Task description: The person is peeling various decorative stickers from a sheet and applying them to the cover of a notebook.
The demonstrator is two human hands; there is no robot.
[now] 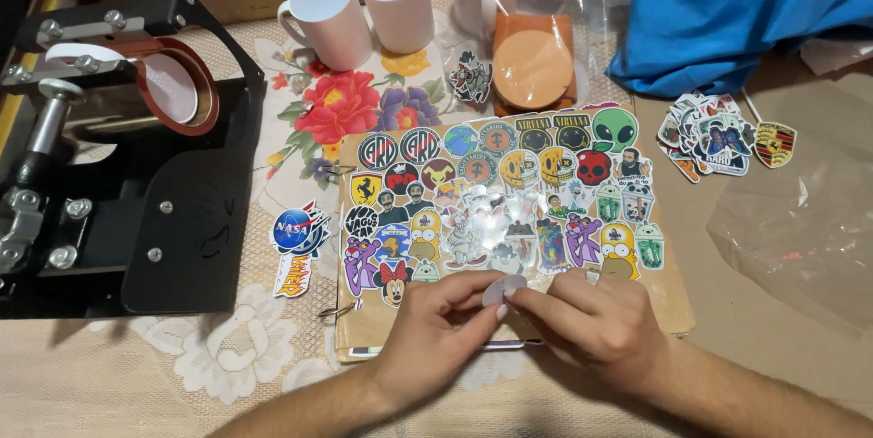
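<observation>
Counter (746, 311) carries everything. Far right: blue cloth (737, 10), bunched up. Left: black mug press (127, 156), round heating band at its far end. Centre: brown board (673, 297) covered in rows of colourful stickers (509, 201). Far centre: three white mugs (364, 6) on a floral cloth (341, 110), stack of orange round coasters (533, 65) just right of them. Right of the board: loose sticker pile (714, 138), clear plastic bag (800, 238) nearer you. Two loose stickers lie between press and board. At the near edge of the board, your left hand (436, 333) and right hand (596, 320) meet, fingertips of both pinching one small pale oval sticker (503, 290), held just above the board.
</observation>
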